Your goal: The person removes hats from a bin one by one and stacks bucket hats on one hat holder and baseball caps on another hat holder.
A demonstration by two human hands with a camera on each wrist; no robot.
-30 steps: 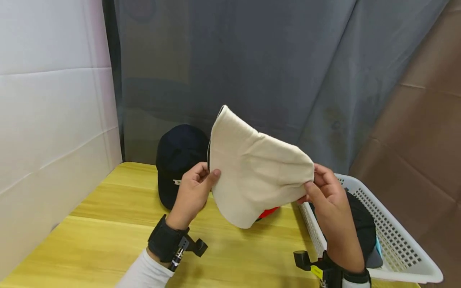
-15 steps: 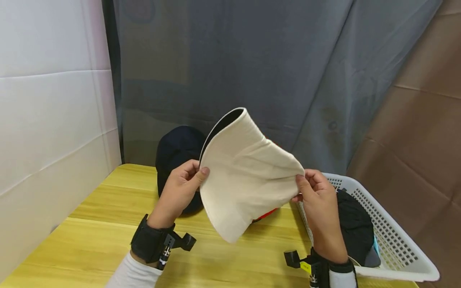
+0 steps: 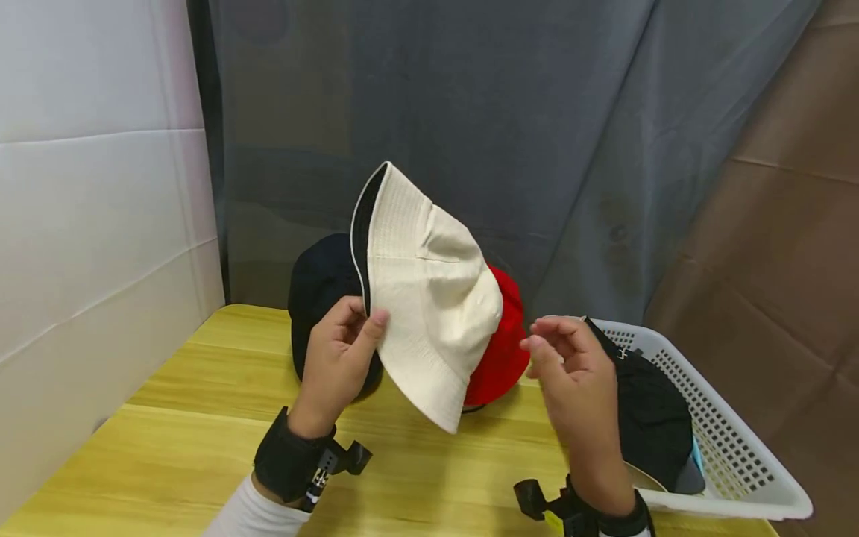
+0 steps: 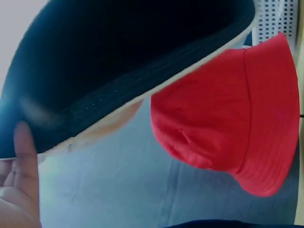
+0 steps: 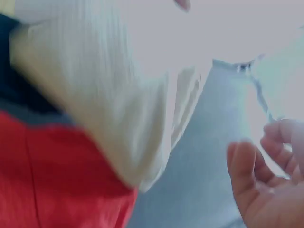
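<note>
Cream fabric bucket hat with dark lining (image 3: 429, 298), head view: raised above the yellow wooden tabletop (image 3: 201, 447), brim pinched by the left hand (image 3: 342, 358). Right hand (image 3: 570, 373) sits just right of the hat, fingers loosely spread, holding nothing. Red fabric hat (image 3: 499, 350) stands behind it.

Left wrist view: dark lining overhead; red hat to its right.

Right wrist view: blurred; fingers relaxed beside the cream hat.

A red hat (image 3: 499, 350) and a dark cap (image 3: 318, 287) stand at the back of the wooden table (image 3: 168, 447). A white basket (image 3: 738, 455) at its right edge holds a black cap (image 3: 647, 410).
</note>
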